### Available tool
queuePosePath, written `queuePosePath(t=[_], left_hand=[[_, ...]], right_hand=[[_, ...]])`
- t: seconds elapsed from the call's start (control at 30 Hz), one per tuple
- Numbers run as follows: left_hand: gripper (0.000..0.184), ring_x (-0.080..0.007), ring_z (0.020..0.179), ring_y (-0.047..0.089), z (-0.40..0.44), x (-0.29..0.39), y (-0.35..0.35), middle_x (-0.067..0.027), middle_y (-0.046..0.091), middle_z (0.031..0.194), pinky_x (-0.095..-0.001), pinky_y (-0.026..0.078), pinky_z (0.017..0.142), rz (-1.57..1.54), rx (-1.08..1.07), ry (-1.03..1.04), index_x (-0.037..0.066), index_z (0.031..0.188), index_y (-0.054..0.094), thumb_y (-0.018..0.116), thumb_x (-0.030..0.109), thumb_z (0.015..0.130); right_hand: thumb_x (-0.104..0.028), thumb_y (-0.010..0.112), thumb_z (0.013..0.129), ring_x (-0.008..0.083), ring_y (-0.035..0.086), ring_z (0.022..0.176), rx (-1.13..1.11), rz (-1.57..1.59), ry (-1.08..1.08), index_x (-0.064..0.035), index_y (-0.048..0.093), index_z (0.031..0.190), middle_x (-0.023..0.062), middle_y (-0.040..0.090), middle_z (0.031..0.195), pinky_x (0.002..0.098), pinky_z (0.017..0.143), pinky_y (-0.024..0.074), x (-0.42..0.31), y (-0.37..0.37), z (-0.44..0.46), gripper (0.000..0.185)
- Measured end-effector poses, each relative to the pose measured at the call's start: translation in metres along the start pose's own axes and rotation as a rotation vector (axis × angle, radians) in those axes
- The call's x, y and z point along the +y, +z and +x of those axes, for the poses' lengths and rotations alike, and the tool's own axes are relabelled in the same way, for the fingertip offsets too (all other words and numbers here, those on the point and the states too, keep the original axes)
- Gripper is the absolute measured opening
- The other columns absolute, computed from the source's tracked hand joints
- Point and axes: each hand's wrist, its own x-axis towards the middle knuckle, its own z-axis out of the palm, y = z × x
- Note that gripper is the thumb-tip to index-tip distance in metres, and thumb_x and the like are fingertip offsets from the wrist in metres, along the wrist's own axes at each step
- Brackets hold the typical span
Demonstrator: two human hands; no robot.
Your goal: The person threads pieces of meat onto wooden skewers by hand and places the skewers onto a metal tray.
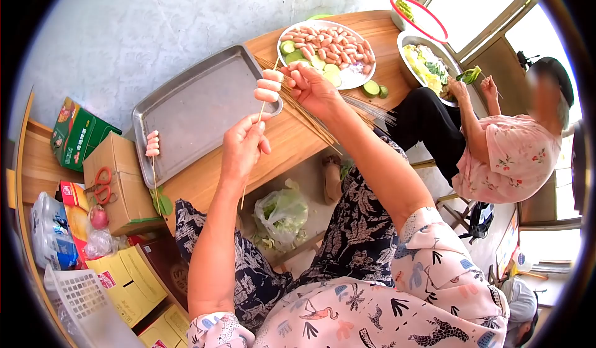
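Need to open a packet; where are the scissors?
In the head view, the scissors are at the left, by the cardboard box, left of the tray.

On the table [388, 50], tray [205, 112] at left, loaded skewer [153, 143] along its left edge; right of it, plate [358, 81] holding sausages [329, 44] and cucumber slices [331, 78]; loose sticks [304, 115] between tray and plate; farther right, bowl [447, 53]; below table level, bag [282, 217]; left of tray, carton [118, 158]

A mottled pale blue-grey wall [167, 25] rises on the far left. Bright daylight fills the window [478, 6] at the far right, beside wooden framing [496, 28]. Below the wood-topped table [388, 56] lies a grey floor [298, 175].
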Motion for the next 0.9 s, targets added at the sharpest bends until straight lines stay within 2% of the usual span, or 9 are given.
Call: queuePosePath(t=[0.07, 0.13, 0.27, 0.33, 0.37, 0.43, 0.67, 0.9], left_hand=[[0.026, -0.0009, 0.040, 0.033, 0.000, 0.000, 0.000, -0.0013, 0.054, 0.058, -0.0158, 0.027, 0.039, 0.005, -0.002, -0.001, 0.001, 0.114, 0.059, 0.048, 0.018, 0.096], [0.026, -0.0010, 0.040, 0.034, -0.001, 0.000, 0.001, -0.0013, 0.054, 0.058, -0.0159, 0.027, 0.039, 0.034, -0.007, 0.010, 0.001, 0.114, 0.059, 0.049, 0.018, 0.096], [0.027, -0.0010, 0.040, 0.033, -0.004, 0.000, 0.002, -0.0013, 0.054, 0.058, -0.0156, 0.027, 0.039, 0.029, -0.015, 0.008, 0.001, 0.114, 0.059, 0.049, 0.018, 0.096], [0.026, -0.0009, 0.040, 0.033, -0.004, 0.000, 0.001, -0.0011, 0.054, 0.058, -0.0154, 0.027, 0.039, 0.032, -0.019, 0.012, 0.002, 0.114, 0.059, 0.049, 0.018, 0.095], [0.026, -0.0009, 0.040, 0.033, -0.004, -0.001, 0.001, -0.0011, 0.054, 0.058, -0.0154, 0.027, 0.039, 0.031, -0.018, 0.012, 0.002, 0.114, 0.059, 0.049, 0.018, 0.095], [0.026, -0.0010, 0.040, 0.034, -0.004, -0.002, 0.000, -0.0012, 0.054, 0.057, -0.0155, 0.027, 0.039, 0.030, -0.023, 0.013, 0.002, 0.114, 0.059, 0.049, 0.017, 0.095], [0.026, -0.0011, 0.039, 0.034, -0.003, -0.004, -0.002, -0.0015, 0.054, 0.057, -0.0157, 0.027, 0.038, 0.050, -0.019, 0.004, 0.001, 0.113, 0.059, 0.049, 0.017, 0.095], [0.026, -0.0013, 0.039, 0.034, -0.003, -0.004, -0.001, -0.0016, 0.054, 0.057, -0.0161, 0.027, 0.038, 0.088, -0.034, -0.018, 0.001, 0.113, 0.059, 0.048, 0.015, 0.095]], right_hand=[[-0.014, 0.054, 0.092, 0.0080, 0.051, 0.070, -0.056, -0.066, -0.021, -0.0030, 0.056, 0.099, -0.0010, 0.052, 0.074, 0.0194, 0.064, 0.0464, 0.000, 0.001, 0.001, 0.014], [-0.014, 0.053, 0.092, 0.0079, 0.049, 0.067, 0.118, -0.166, -0.034, -0.0049, 0.056, 0.097, -0.0020, 0.051, 0.070, 0.0210, 0.065, 0.0460, 0.000, 0.003, 0.002, 0.010], [-0.012, 0.051, 0.093, 0.0077, 0.047, 0.064, 0.092, -0.177, -0.021, -0.0067, 0.057, 0.098, -0.0033, 0.050, 0.068, 0.0216, 0.065, 0.0452, 0.002, 0.002, 0.002, 0.009], [-0.016, 0.050, 0.094, 0.0078, 0.051, 0.063, 0.071, -0.152, -0.042, -0.0037, 0.059, 0.098, 0.0005, 0.058, 0.074, 0.0210, 0.059, 0.0461, 0.003, 0.005, 0.002, 0.015], [-0.016, 0.050, 0.094, 0.0078, 0.051, 0.063, 0.071, -0.153, -0.041, -0.0037, 0.059, 0.098, 0.0005, 0.058, 0.074, 0.0210, 0.059, 0.0461, 0.002, 0.007, 0.001, 0.015], [-0.016, 0.052, 0.093, 0.0077, 0.048, 0.065, 0.018, -0.147, -0.011, -0.0053, 0.057, 0.101, -0.0053, 0.049, 0.068, 0.0214, 0.065, 0.0444, 0.001, 0.009, 0.000, 0.015], [-0.017, 0.053, 0.092, 0.0077, 0.048, 0.067, 0.061, -0.170, 0.002, -0.0037, 0.057, 0.102, -0.0052, 0.050, 0.068, 0.0221, 0.066, 0.0441, 0.001, 0.010, 0.004, 0.018], [-0.017, 0.048, 0.092, 0.0086, 0.051, 0.072, 0.018, -0.210, -0.006, -0.0015, 0.058, 0.105, -0.0009, 0.057, 0.082, 0.0231, 0.070, 0.0453, 0.000, -0.003, 0.010, 0.023]])
